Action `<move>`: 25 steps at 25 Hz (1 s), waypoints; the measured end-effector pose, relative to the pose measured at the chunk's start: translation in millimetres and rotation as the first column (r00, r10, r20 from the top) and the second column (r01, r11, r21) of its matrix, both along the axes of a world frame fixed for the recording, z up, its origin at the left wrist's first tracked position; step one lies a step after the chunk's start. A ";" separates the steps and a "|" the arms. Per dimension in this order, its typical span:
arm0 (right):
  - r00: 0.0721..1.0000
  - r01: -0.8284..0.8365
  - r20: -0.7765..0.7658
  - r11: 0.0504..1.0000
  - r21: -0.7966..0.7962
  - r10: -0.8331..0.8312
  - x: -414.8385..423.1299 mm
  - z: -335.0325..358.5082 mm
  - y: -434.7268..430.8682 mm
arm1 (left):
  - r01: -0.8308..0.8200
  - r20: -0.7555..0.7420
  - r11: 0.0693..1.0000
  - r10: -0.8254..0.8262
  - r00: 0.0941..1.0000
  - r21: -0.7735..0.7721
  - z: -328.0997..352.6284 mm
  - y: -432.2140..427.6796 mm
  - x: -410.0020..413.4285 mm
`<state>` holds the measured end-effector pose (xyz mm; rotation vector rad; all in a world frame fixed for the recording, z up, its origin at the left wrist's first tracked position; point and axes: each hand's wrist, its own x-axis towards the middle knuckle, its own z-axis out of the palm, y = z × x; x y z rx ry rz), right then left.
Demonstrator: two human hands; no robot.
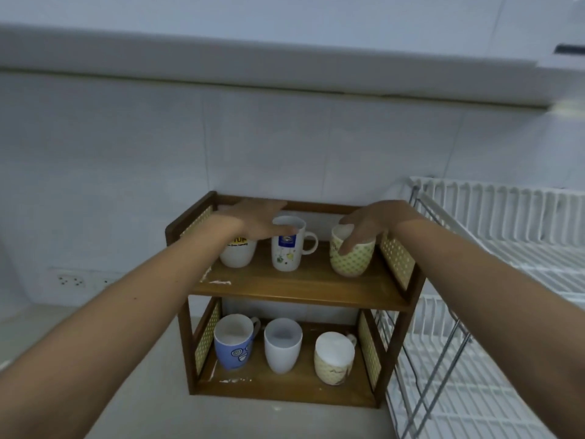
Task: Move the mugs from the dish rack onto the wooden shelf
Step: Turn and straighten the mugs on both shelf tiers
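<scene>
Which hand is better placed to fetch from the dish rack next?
Right, probably. The right hand is at the green dotted mug, nearest the dish rack; the left hand is farthest away. No mug shows in the rack.

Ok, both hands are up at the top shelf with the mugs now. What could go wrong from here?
The right hand rests on the rim of the green patterned mug; pulling back carelessly could tip it. The left hand hangs over the white mug with yellow lettering and close to the tall white mug, so a sideways sweep may knock either. The three mugs stand close together on the wooden shelf, so one bump could carry along the row.
</scene>
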<state>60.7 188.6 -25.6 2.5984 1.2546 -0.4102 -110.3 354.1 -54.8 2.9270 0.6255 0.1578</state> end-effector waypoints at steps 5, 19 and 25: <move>0.965 0.046 -0.261 0.986 0.158 -0.003 6.3 -8.3 -3.2 | -0.005 -0.029 0.983 0.010 1.000 0.185 -9.7 -13.8 22.2; 0.999 -0.038 0.007 0.990 0.137 0.038 3.6 -5.6 1.0 | -0.028 -0.060 0.982 0.040 0.997 0.187 -8.7 -16.2 21.1; 0.997 -0.080 0.000 0.989 0.122 0.081 2.1 -5.4 -2.0 | -0.192 0.044 0.903 0.190 0.981 0.383 -6.2 -24.5 20.7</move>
